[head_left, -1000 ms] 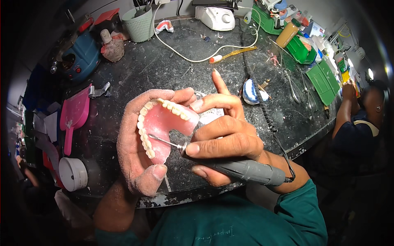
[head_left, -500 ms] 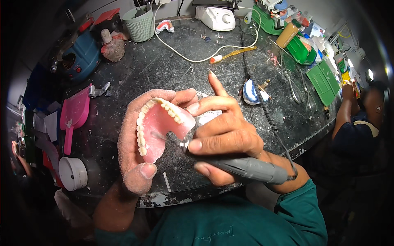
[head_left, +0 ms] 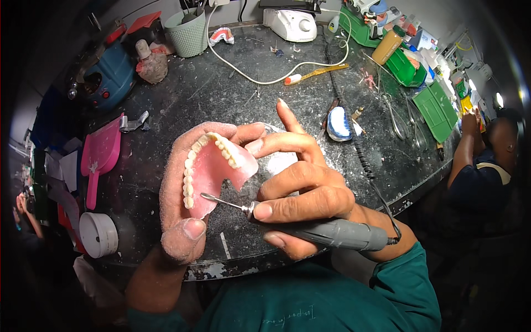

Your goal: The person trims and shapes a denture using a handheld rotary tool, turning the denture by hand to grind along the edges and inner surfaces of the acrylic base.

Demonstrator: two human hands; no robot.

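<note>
Lower against the pink, horseshoe-shaped denture with cream teeth (head_left: 206, 172) than half a second ago sits the slim silver metal bur (head_left: 208, 197), and the denture has shifted slightly left. The dust-coated left hand (head_left: 175, 185) clasps it between thumb and curled fingers, above the black, scuffed tabletop (head_left: 142, 185). The right hand (head_left: 315, 191) pinches the grey cylindrical handpiece (head_left: 345, 233); whether bur and denture touch, I cannot tell.

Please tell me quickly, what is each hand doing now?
Left hand: closed around the outer side of the pink denture.
Right hand: closed on the grey rotary handpiece, little finger raised.
</note>
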